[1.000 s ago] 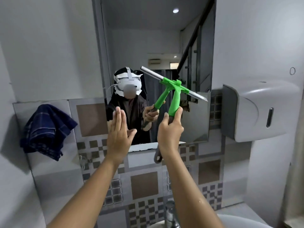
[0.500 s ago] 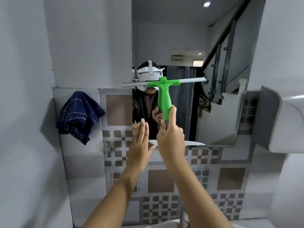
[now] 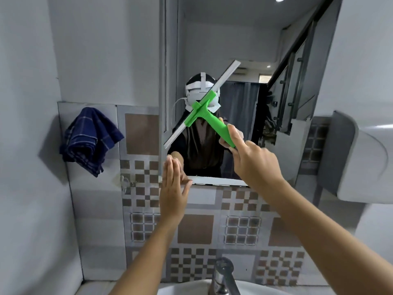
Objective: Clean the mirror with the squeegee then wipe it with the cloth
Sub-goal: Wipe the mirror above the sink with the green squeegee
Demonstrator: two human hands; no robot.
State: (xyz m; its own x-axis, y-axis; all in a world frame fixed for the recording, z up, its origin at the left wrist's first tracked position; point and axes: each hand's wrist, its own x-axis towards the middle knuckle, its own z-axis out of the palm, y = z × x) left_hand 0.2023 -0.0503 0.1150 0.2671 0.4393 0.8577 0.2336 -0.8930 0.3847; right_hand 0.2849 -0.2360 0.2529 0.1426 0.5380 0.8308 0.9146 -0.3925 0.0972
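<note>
Right hand point(image 3: 253, 160) is clamped on the green handle of the 1 squeegee point(image 3: 203, 107), blade slanted across the mirror point(image 3: 244, 50). Left hand point(image 3: 173, 192), fingers straight and together, is flat at the mirror's lower left corner. 1 blue cloth point(image 3: 90, 140) hangs on the wall to the left, 1 tap point(image 3: 223, 277) below.

the squeegee point(image 3: 204, 107) lies slantwise on the mirror point(image 3: 244, 50), held from its right by the right hand point(image 3: 253, 158). the left hand point(image 3: 173, 188) is at the mirror's lower left corner. the cloth point(image 3: 89, 139) hangs left of the mirror, the tap point(image 3: 223, 275) below.
</note>
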